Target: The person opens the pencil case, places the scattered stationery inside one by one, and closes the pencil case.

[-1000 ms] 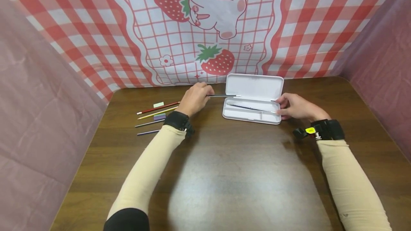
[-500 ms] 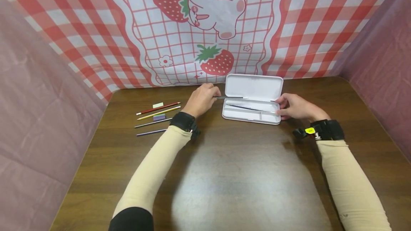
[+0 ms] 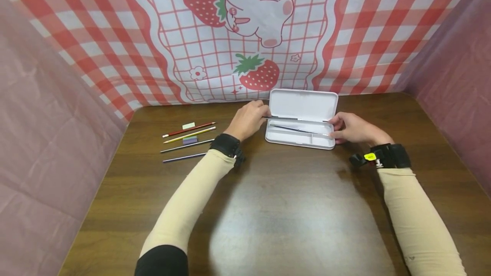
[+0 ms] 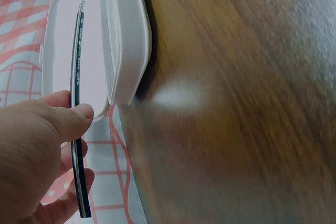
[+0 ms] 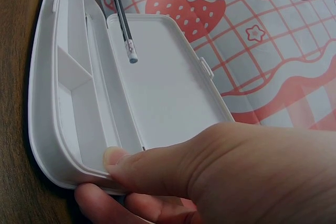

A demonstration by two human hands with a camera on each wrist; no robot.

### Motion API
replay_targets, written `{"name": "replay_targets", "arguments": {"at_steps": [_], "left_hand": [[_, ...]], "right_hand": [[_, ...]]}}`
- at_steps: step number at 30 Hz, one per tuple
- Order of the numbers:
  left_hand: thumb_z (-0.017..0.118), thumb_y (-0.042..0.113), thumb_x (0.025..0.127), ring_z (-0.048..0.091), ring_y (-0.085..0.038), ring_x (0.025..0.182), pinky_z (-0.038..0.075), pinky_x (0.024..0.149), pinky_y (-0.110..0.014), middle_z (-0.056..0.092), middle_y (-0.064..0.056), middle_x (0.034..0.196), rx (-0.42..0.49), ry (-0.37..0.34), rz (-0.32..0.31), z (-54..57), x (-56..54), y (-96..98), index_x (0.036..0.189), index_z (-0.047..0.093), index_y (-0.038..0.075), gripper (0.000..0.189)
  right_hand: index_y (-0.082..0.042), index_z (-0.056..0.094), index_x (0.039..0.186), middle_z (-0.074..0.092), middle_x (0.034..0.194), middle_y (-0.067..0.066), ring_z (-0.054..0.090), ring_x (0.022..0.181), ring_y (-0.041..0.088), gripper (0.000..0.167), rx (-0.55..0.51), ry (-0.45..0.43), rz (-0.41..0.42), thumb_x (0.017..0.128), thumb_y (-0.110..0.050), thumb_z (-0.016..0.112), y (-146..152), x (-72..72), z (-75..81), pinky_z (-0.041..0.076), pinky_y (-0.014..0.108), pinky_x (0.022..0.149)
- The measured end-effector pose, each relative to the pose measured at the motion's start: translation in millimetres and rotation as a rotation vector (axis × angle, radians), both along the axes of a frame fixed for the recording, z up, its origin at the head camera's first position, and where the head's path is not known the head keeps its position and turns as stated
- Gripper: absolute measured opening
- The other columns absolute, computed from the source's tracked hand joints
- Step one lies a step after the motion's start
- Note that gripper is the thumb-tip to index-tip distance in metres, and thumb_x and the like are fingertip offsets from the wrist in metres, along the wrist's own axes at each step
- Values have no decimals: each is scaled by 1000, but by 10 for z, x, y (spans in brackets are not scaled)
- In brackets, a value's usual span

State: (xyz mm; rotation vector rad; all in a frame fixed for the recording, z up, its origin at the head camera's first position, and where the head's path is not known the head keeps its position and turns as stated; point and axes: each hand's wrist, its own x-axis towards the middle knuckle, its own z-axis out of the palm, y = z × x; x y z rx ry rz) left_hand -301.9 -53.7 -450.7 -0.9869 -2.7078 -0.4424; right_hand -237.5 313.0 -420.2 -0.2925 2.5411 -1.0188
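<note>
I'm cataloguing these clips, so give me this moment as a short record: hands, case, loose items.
Left hand: pinches a dark pencil in front of the raised lid
Right hand: holds the white case at its right end
Case state: open, divided inside; a slim silvery stick lies lengthwise in it
Loose on the table, left side: red pencil, yellow pencil, two darker sticks, pale green block, purple block

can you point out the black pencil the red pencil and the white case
Black pencil point(image 4: 76, 77): left wrist view, on its shaft.
Red pencil point(image 3: 191, 129): head view, middle of its shaft.
White case point(image 5: 160, 87): right wrist view, inside of its lid.
</note>
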Motion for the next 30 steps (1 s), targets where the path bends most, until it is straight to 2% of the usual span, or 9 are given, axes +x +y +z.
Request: {"name": "replay_targets", "arguments": {"at_steps": [2,4,7,8,10,15,17,21,30], "left_hand": [[79,13,104,77,-25,114,65,99,-42,78,-5,112,-7,4,-8,10,11,37,115,81,12,11],[78,5,103,77,-31,118,64,103,-45,78,-11,116,-35,-14,-9,251,226,104,117,81,7,15],[77,5,103,76,-31,121,63,105,-43,79,-11,119,-43,-29,-14,246,225,172,119,81,8,16],[77,6,104,76,-30,122,63,105,-44,79,-10,120,-40,-39,-16,227,211,195,119,81,8,16],[77,12,105,76,-24,119,63,103,-40,78,-5,116,-25,-23,-23,-38,1,248,118,81,13,14],[78,12,103,75,-21,115,63,102,-35,77,-3,114,-41,16,-47,-213,-69,386,117,81,14,14],[78,7,103,76,-25,117,63,103,-38,77,-6,117,-55,2,-61,20,145,428,119,81,12,17],[76,10,106,77,-25,118,63,103,-37,79,-7,120,-64,-28,-75,187,275,506,123,82,11,18],[73,10,108,76,-27,116,62,102,-35,79,-7,116,-46,44,-73,217,345,645,120,82,12,15]], "right_hand": [[17,52,142,63,119,30,68,92,23,47,-9,5,0,104,2,75,-3,0,-1,65,22,74],[18,52,141,64,116,30,69,91,22,47,-22,9,0,103,3,75,-8,1,-3,65,22,73],[20,51,139,64,113,29,69,89,20,46,-42,10,0,102,6,75,-12,-4,-14,65,22,72],[20,51,139,64,113,29,68,89,20,46,-42,12,-1,102,6,75,-14,-5,-16,65,22,72],[19,51,138,64,112,29,68,89,20,46,-41,12,-4,101,6,75,-14,-8,-22,65,22,72],[19,51,139,64,112,29,69,88,19,46,-33,8,-8,102,5,75,-12,-15,-36,66,22,71],[19,51,139,64,112,29,69,87,18,46,-35,7,-8,102,5,75,-10,-15,-42,66,22,71],[19,51,137,65,112,28,70,86,18,45,-39,7,-9,102,5,75,-11,-13,-47,66,22,71],[19,51,139,64,114,32,69,88,20,45,-17,10,-6,103,5,74,-4,-23,-47,66,22,71]]}}
